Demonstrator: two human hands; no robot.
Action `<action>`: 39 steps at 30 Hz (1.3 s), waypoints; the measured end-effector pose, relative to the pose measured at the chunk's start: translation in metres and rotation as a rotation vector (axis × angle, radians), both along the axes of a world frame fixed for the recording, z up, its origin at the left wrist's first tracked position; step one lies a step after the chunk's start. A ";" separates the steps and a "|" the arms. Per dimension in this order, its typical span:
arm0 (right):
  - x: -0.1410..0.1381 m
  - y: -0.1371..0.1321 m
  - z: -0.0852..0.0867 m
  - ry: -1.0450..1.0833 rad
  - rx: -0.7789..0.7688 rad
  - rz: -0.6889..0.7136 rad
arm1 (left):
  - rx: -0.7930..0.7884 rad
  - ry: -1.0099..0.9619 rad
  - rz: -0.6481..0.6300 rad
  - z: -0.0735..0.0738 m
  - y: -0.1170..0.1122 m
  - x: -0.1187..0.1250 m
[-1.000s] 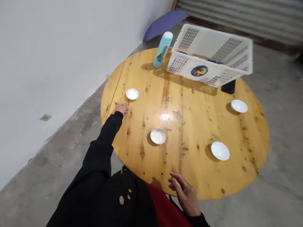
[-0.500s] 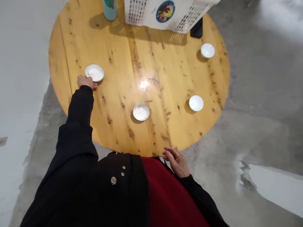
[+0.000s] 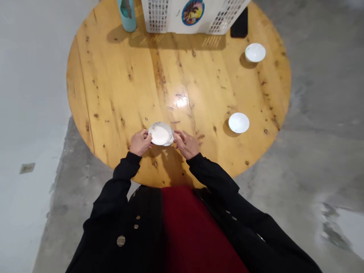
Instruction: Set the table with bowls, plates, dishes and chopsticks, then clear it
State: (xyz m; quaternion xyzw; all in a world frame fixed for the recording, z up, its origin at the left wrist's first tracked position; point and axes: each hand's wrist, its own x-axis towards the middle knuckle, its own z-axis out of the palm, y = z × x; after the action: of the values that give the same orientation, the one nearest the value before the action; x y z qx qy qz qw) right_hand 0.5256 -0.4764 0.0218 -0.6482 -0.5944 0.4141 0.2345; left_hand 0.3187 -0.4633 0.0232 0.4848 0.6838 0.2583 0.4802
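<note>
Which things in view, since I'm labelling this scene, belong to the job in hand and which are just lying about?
In use:
- upper dish, held by the left hand
- lower dish, at the right hand's fingertips
- probably the near bowl and far bowl, both untouched

Apparently just lying about:
- teal bottle
- white basket
- black flat object

Glare bouncing off the knotty wooden worktop [image 3: 199, 83]! Blue bottle [image 3: 127, 17] near the white basket [image 3: 174, 19], phone [image 3: 239, 24] by its corner, bowl [image 3: 255, 52] at right, second bowl [image 3: 239, 123] nearer.
</note>
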 end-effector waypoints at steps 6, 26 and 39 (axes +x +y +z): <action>-0.008 0.016 -0.017 -0.429 0.035 0.107 | 0.061 0.314 -0.109 -0.011 -0.003 0.024; -0.003 0.023 -0.044 -0.534 -0.084 0.141 | -0.078 0.728 -0.407 -0.028 0.018 0.028; 0.015 -0.049 -0.045 -0.240 -0.097 -0.083 | -0.171 0.217 -0.484 -0.028 -0.025 0.036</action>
State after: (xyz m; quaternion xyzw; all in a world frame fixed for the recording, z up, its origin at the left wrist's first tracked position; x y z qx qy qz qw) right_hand 0.5407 -0.5253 -0.0229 -0.7275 -0.5703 0.3518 0.1472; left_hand 0.3551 -0.4879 -0.0051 0.6165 0.6148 0.0240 0.4913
